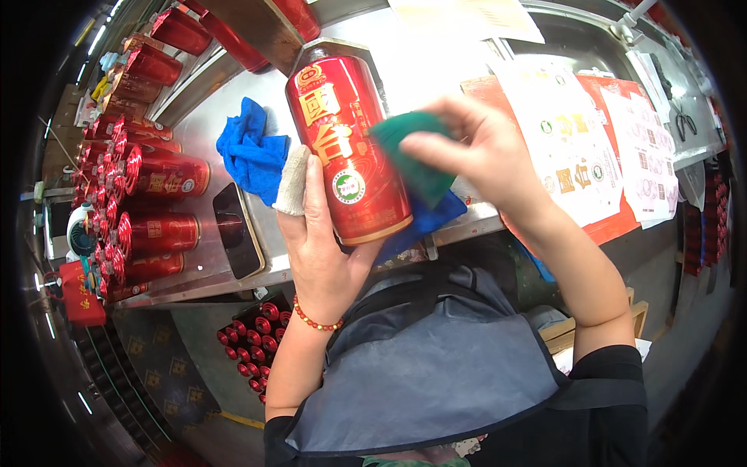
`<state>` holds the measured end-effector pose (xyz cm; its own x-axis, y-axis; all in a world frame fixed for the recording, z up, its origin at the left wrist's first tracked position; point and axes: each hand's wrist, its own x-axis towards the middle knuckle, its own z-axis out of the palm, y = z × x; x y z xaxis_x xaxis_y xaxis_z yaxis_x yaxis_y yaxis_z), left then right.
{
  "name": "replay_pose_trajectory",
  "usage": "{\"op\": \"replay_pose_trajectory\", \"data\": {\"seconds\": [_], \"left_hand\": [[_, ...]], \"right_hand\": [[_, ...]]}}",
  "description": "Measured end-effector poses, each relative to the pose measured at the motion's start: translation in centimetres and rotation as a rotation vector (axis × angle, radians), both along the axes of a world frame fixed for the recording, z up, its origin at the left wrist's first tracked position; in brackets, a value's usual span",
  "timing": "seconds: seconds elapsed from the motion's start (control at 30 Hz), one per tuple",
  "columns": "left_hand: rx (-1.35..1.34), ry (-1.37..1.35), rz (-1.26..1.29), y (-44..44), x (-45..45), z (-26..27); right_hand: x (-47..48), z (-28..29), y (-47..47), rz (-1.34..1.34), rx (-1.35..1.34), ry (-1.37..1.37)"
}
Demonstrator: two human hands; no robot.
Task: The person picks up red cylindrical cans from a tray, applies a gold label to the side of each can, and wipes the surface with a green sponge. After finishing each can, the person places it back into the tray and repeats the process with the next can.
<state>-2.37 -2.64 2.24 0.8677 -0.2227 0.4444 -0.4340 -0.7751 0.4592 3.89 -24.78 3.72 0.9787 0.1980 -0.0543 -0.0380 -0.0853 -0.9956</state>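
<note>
A red glass bottle (pixel 356 140) with gold characters and a round green-and-white emblem is in front of me, its neck pointing away. My left hand (pixel 324 239) holds it low on its left side and near its base. A knitted fabric sleeve (pixel 293 182) covers one finger of that hand, and a beaded bracelet (pixel 315 321) circles the wrist. Between the thumb and fingers of my right hand (pixel 475 146) is a green pad (pixel 421 153), blurred, overlapping the bottle's right edge; whether it touches is unclear. A crumpled blue cloth (pixel 252 149) lies left of the bottle.
Many red bottles (pixel 169 175) crowd the bench's left side, near a phone (pixel 236 230). Printed sheets (pixel 560 140) lie on a red board (pixel 618 225) at right. Another blue cloth (pixel 440 216) sits at the bench edge. Below, more bottles (pixel 257 338) fill the floor area.
</note>
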Motion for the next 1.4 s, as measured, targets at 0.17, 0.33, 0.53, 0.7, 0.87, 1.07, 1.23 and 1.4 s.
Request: {"op": "replay_pose_trajectory", "data": {"seconds": [0.17,0.33,0.53,0.7,0.87,1.07,1.23,1.4], "left_hand": [[-0.059,0.020,-0.024,0.4,0.0,-0.6],[-0.132,0.058,-0.049,1.0,0.3,-1.6],[-0.197,0.037,-0.056,0.7,0.5,-0.7],[-0.170,0.054,-0.035,0.7,0.3,-0.3],[-0.202,0.046,-0.067,0.7,0.4,0.0],[-0.286,0.085,0.031,0.2,-0.8,-1.3],[-0.236,0.065,0.038,0.2,-4.6,-2.2],[-0.175,-0.071,0.015,0.3,-5.1,-1.9]], "right_hand": [[-1.2,2.1,-0.2,0.016,0.136,-0.126],[1.7,1.0,-2.1,-0.102,-0.266,-0.131],[3.8,2.5,-1.3,0.034,-0.425,-0.525],[2.5,6.3,2.5,0.394,-0.433,-0.788],[8.5,8.5,1.7,0.227,-0.491,-0.722],[9.5,8.8,2.9,0.177,-0.677,-0.902],[6.1,7.6,4.7,0.541,-0.627,-0.801],[7.1,9.7,6.7,0.432,-0.822,-1.132]]}}
